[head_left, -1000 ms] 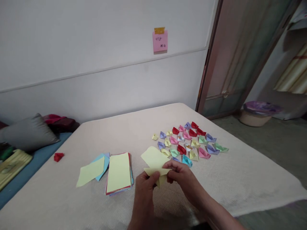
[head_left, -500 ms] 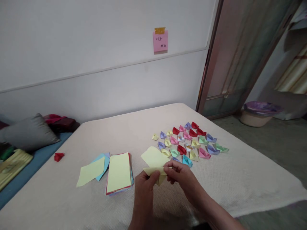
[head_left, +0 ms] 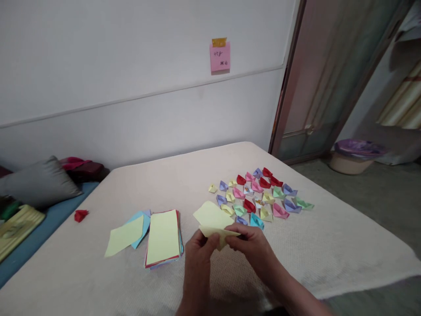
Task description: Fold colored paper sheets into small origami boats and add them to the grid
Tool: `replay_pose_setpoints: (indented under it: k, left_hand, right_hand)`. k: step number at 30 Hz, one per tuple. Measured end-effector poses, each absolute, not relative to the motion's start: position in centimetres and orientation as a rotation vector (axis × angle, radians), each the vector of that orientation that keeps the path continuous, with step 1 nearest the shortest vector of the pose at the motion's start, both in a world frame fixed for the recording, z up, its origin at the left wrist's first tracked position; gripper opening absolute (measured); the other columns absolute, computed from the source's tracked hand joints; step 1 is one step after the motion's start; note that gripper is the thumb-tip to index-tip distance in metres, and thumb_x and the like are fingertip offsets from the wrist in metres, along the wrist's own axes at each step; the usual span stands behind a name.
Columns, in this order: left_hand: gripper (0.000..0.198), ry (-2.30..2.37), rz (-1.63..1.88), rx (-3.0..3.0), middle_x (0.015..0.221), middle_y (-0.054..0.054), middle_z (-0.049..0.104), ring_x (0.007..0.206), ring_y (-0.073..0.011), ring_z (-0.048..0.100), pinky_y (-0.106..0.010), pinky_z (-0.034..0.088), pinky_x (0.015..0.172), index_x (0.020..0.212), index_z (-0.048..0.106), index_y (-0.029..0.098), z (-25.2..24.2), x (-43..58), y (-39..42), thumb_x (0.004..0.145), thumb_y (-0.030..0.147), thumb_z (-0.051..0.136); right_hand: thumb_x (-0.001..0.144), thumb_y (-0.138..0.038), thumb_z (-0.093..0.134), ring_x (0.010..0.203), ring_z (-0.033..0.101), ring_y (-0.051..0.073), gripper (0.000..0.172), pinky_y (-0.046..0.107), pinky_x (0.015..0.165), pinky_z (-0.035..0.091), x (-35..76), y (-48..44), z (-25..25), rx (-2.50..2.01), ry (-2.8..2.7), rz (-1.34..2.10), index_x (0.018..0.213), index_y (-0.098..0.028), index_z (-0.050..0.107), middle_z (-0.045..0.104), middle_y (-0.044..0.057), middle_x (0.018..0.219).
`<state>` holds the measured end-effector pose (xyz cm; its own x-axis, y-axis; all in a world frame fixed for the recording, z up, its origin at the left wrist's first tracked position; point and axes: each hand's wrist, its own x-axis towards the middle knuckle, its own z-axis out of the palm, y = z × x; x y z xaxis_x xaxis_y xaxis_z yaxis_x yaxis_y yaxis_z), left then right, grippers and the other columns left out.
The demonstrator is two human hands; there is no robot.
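A folded pale yellow paper (head_left: 219,233) is pinched between both of my hands near the front of the covered table. My left hand (head_left: 200,256) grips its left part, thumb on the near face. On the right part, my right hand (head_left: 248,243) has thumb and fingers closed. Just beyond them lies a flat pale yellow sheet (head_left: 212,214), its near edge covered by the held paper. Several small folded paper boats (head_left: 249,206) in red, pink, blue, green and yellow stand in rows behind and right of my right hand.
Left of my hands is a stack of coloured paper (head_left: 163,237), then loose yellow and blue sheets (head_left: 125,237). A crumpled red paper piece (head_left: 80,215) lies farther left. A grey pillow (head_left: 41,183) is beyond the left edge; a lined bin (head_left: 353,158) stands on the floor at right.
The held paper has tilted, its right end now lower. My right hand has shifted slightly right, its thumb now lower on the near face. My left hand has barely moved.
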<state>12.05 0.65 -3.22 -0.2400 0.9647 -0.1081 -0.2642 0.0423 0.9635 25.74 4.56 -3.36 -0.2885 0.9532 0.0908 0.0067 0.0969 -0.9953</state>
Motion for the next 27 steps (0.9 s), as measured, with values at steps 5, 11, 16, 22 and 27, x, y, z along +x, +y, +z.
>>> replay_pose_setpoints:
  k: [5,11,16,22,27]
  left_hand:
    - [0.016,1.356,1.622,0.755,0.064,0.002,0.058,0.063,-0.0118,0.051,-0.021,0.040,0.061,0.071,0.063,0.017,-4.0,11.9,0.6,0.074,0.031,0.067]
    - [0.022,1.298,1.495,0.824,0.065,-0.001,0.058,0.066,-0.0129,0.049,-0.023,0.041,0.063,0.069,0.066,0.014,-3.7,12.6,0.1,0.077,0.035,0.064]
    - [0.019,1.139,1.539,0.633,0.072,-0.003,0.062,0.065,-0.0125,0.050,-0.025,0.044,0.064,0.075,0.069,0.014,-3.4,13.0,-0.1,0.078,0.032,0.062]
    - [0.020,1.041,1.617,0.524,0.077,-0.005,0.063,0.064,-0.0128,0.052,-0.027,0.045,0.061,0.079,0.070,0.013,-3.4,12.5,0.2,0.076,0.030,0.061]
    - [0.019,1.016,1.629,0.507,0.077,-0.005,0.062,0.065,-0.0126,0.052,-0.026,0.045,0.061,0.082,0.070,0.012,-2.8,12.3,0.0,0.076,0.026,0.060]
  right_hand:
    - [0.083,-0.016,0.052,0.069,0.058,0.018,0.021,0.028,0.063,0.044,25.8,4.1,-3.9,-0.937,-1.741,0.732,0.087,-0.023,0.071,0.063,0.004,0.072]
    - [0.086,-0.011,0.047,0.075,0.062,0.019,0.029,0.029,0.066,0.050,25.7,3.5,-5.0,-0.870,-1.903,0.358,0.105,-0.021,0.066,0.065,0.008,0.083]
    - [0.086,-0.008,0.046,0.076,0.064,0.018,0.033,0.028,0.065,0.052,25.7,3.3,-4.9,-0.810,-1.935,0.244,0.110,-0.021,0.064,0.066,0.008,0.087]
    - [0.085,-0.007,0.047,0.077,0.064,0.019,0.036,0.029,0.066,0.052,25.7,3.3,-5.1,-0.772,-1.965,0.291,0.112,-0.023,0.065,0.066,0.008,0.087]
    - [0.085,-0.007,0.046,0.078,0.064,0.019,0.038,0.029,0.066,0.052,25.8,3.1,-5.3,-0.766,-2.020,0.321,0.114,-0.024,0.064,0.066,0.009,0.088]
